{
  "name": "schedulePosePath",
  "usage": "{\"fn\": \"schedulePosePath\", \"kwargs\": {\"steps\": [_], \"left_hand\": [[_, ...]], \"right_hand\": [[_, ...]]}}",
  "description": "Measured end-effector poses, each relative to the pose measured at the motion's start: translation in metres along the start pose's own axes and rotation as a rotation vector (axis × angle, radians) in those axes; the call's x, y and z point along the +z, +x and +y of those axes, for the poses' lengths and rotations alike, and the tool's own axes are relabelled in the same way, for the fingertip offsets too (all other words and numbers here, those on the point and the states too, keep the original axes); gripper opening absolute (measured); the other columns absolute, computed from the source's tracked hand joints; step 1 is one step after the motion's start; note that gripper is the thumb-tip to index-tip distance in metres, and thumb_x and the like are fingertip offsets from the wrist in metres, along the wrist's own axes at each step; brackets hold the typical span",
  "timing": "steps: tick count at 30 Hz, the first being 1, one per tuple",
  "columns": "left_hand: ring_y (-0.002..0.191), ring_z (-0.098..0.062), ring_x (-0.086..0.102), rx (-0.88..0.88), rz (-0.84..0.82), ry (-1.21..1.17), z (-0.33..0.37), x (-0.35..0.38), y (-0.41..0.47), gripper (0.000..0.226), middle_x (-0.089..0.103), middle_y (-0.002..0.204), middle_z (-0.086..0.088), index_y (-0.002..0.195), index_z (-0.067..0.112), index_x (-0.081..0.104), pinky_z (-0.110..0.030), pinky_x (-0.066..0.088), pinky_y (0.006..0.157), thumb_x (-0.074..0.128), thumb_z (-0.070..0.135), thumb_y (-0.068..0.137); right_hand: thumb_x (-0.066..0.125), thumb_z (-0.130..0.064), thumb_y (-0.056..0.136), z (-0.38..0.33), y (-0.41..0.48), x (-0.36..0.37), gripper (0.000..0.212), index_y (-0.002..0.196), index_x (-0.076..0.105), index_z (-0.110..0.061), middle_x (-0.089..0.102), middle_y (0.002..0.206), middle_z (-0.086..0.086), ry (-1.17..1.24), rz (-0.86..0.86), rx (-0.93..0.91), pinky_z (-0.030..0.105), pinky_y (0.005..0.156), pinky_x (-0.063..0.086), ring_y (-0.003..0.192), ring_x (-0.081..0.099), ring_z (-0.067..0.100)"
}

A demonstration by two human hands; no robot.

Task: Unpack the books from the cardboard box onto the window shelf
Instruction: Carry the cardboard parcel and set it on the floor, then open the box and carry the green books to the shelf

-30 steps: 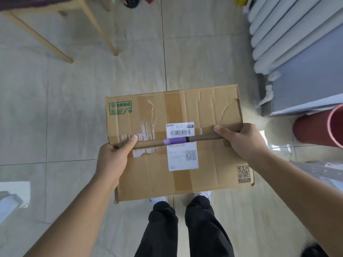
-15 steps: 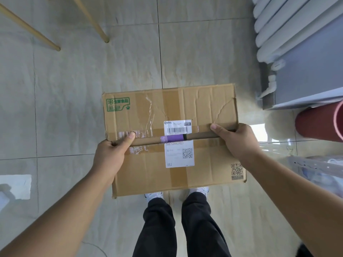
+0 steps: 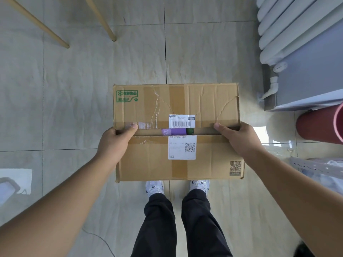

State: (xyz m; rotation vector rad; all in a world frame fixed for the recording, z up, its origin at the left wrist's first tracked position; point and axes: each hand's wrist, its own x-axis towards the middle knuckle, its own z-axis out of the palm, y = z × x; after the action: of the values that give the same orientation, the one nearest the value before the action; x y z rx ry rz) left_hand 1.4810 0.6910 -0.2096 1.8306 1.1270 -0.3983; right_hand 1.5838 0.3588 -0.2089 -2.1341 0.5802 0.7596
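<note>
Cardboard box (image 3: 176, 132) sits on the tiled floor (image 3: 74, 108) just ahead of my shoes (image 3: 154, 187), its two top flaps nearly closed with a narrow seam between them. Through that gap I glimpse something purple and green (image 3: 177, 131), probably a book spine, though I can't tell for sure. The window shelf is not in view.

What worries me: the far flap already has a torn crease near its right corner (image 3: 225, 108), and loose clear tape (image 3: 156, 110) clings across the middle. If I pull unevenly, I judge the flap could rip further or the tape could snag and jerk the box. The split shipping label (image 3: 182, 137) bridges the seam and may also resist. Lifting too fast with the books unseen could catch a cover on the flap edge.

My left hand (image 3: 116, 143) reaches in from the lower left, thumb pressed on the seam edge, fingers tucked out of sight, so it pinches the flap edge. My right hand (image 3: 236, 139) mirrors it from the right, thumb on top of the seam, fingers curled under the flap. Both forearms stretch down and forward, wrists roughly level.
</note>
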Motion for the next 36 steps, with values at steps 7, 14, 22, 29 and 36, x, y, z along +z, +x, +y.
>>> {"fn": "schedulePosePath", "kwargs": {"steps": [7,14,22,29,36], "left_hand": [[0.088,-0.012,0.065,-0.021,-0.048,0.062,0.013,-0.019,-0.024,0.030,0.068,0.087,0.015,0.094,0.023,0.072,-0.031,0.045,0.072,0.074,0.052,0.088],[0.108,-0.026,0.068,0.089,-0.076,0.063,0.012,-0.040,-0.089,0.019,0.073,0.099,0.001,0.083,0.034,0.069,-0.043,0.051,0.079,0.073,0.052,0.087],[0.103,0.008,0.071,0.051,-0.268,0.014,0.004,-0.052,-0.133,0.055,0.078,0.115,0.020,0.137,0.025,0.068,-0.014,0.052,0.078,0.085,0.038,0.086],[0.124,-0.006,0.063,0.166,-0.487,0.173,0.015,0.011,-0.136,0.075,0.062,0.150,0.002,0.151,0.018,0.053,-0.020,0.045,0.101,0.086,0.031,0.085],[0.137,-0.020,0.057,0.071,-0.543,0.053,0.008,0.063,-0.129,0.077,0.051,0.159,-0.006,0.155,0.011,0.047,-0.030,0.046,0.106,0.084,0.015,0.087]], "right_hand": [[0.075,-0.039,0.090,-0.006,-0.033,-0.018,0.030,0.111,0.072,-0.018,0.073,0.092,-0.007,-0.020,0.026,-0.040,0.024,0.057,0.040,0.075,0.063,0.009],[0.077,-0.032,0.087,0.000,-0.090,-0.037,0.048,0.132,0.068,-0.019,0.071,0.122,-0.008,0.019,0.019,-0.072,0.025,0.070,0.049,0.110,0.069,0.012],[0.076,-0.048,0.088,0.021,-0.123,-0.047,0.038,0.119,0.069,-0.027,0.078,0.101,-0.005,-0.160,-0.292,0.020,0.041,0.079,0.061,0.090,0.077,0.017],[0.068,-0.043,0.093,0.026,-0.119,0.003,0.027,0.110,0.072,-0.023,0.079,0.095,-0.005,-0.181,-0.502,0.052,0.039,0.074,0.061,0.079,0.080,0.010],[0.063,-0.038,0.084,-0.011,-0.079,0.047,0.052,0.130,0.045,-0.053,0.077,0.062,-0.005,-0.058,-0.468,0.068,0.021,0.042,0.043,0.049,0.070,0.015]]}}
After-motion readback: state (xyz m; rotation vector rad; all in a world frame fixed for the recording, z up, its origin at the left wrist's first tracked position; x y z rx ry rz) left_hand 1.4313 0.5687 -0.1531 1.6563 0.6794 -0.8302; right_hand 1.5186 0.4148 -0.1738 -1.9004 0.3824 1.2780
